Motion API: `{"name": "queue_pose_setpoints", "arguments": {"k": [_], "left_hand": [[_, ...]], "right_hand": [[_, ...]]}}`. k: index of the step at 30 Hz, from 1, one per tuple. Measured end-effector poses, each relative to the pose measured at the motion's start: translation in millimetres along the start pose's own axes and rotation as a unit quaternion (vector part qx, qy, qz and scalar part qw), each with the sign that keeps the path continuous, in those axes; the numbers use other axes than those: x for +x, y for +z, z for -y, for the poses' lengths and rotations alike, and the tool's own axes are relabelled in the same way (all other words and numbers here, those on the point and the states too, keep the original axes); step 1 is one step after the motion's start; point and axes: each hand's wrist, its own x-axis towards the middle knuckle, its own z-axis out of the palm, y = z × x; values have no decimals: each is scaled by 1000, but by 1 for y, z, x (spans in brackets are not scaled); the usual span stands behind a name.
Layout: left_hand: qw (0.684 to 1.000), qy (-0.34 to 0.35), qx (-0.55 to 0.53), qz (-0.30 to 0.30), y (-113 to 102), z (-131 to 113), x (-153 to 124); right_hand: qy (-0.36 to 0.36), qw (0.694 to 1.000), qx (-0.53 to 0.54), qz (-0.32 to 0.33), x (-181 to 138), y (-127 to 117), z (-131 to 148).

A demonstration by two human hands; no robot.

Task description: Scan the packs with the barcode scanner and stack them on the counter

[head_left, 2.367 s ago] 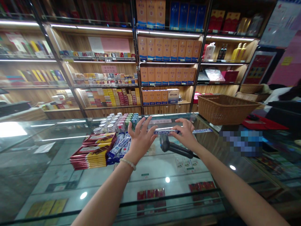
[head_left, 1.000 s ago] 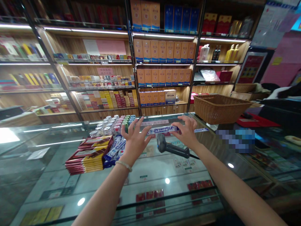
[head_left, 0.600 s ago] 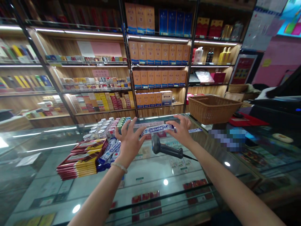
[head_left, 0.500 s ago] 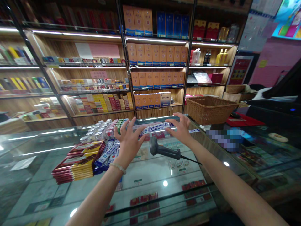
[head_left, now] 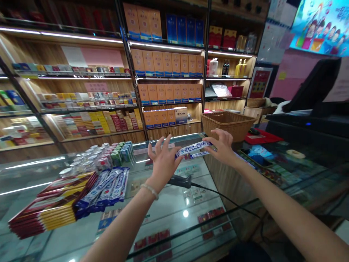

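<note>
A long blue-and-white wrapped pack (head_left: pixel 193 148) hangs level above the glass counter (head_left: pixel 169 214), held by its two ends. My left hand (head_left: pixel 163 160) presses the left end with its fingers spread upward. My right hand (head_left: pixel 223 146) pinches the right end with curled fingers. A black barcode scanner (head_left: pixel 180 180) lies on the glass just below my left hand, and its cable runs off to the right.
A stack of red-and-yellow bars (head_left: pixel 46 211), more blue-and-white packs (head_left: pixel 107 188) and small jars (head_left: pixel 94 157) sit on the counter's left. A wicker basket (head_left: pixel 227 123) stands beyond my right hand. A black monitor (head_left: pixel 313 87) and a tape roll (head_left: pixel 296 154) are at right. Shelves of boxes (head_left: pixel 163 63) fill the back wall.
Both hands have carried the pack to the right, past the scanner and toward the basket. The view has swung right, so the stacked goods now lie further left.
</note>
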Motion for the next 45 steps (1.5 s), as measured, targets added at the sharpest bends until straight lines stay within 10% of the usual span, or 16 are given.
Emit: {"name": "queue_pose_setpoints", "arguments": {"k": [21, 45], "left_hand": [[982, 0, 48, 185, 100, -40, 53], [970, 9, 23, 240, 123, -40, 50]], "right_hand": [[16, 974, -171, 147, -1, 45, -60], [31, 955, -179, 234, -18, 65, -63]]}}
